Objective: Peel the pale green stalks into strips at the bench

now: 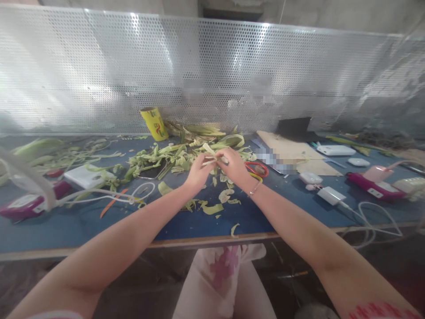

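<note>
Visibly pale, slender green strip (209, 149)

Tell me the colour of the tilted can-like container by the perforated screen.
Yellow container, best seen in the head view.

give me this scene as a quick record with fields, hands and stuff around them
left hand: the left hand pinches a pale green strip
right hand: the right hand has its fingertips on the same strip; bracelet at the wrist
surface: blue table
plant matter: green scraps heaped around and beyond the hands
container: yellow, tilted, behind the scraps
right side: white charger with a cable
backdrop: perforated metal panel
unclear: kind of plant
</note>
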Tool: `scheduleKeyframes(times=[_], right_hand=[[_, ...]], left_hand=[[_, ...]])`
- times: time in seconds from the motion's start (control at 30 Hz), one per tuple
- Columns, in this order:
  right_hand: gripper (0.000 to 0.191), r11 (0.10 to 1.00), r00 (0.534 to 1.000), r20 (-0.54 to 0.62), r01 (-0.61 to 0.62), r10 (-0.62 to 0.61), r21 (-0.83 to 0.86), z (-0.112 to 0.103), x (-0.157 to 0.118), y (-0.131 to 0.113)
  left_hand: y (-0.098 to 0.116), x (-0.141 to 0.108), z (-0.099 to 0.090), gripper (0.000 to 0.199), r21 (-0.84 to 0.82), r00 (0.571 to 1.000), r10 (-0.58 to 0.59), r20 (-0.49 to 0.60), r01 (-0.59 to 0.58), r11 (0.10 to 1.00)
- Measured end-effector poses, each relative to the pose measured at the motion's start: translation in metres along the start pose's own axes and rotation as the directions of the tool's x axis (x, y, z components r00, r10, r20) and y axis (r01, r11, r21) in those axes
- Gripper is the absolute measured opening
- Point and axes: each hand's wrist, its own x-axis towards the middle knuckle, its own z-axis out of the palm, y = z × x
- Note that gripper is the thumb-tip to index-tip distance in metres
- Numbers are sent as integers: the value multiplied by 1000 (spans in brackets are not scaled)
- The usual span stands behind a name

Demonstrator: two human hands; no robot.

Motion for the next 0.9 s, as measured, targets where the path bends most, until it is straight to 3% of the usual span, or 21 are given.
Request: scheduleKeyframes(times=[0.17, 0.37, 0.53, 0.73, 0.9], right_hand=[[9, 990, 994, 51, 98, -94, -106, -6, 0, -4], [8, 995, 987, 157, 0, 15, -98, -9, -1, -8], [10, 998, 978, 208, -19, 32, -64, -9, -1, -10], [16, 997, 986, 151, -60, 66, -47, -5, 0, -10], [3, 999, 989, 150, -6, 13, -46, 1, -2, -13]], left_hand=[[-2, 6, -7, 23, 115, 999, 48, -14, -46, 992], [0, 12, -16, 21, 235, 995, 41, 87, -60, 970], [5, 13, -20, 19, 387, 977, 98, 188, -166, 907], [2, 13, -18, 19, 337, 996, 46, 74, -69, 939], [-10, 14, -14, 20, 219, 999, 49, 1, -48, 974]])
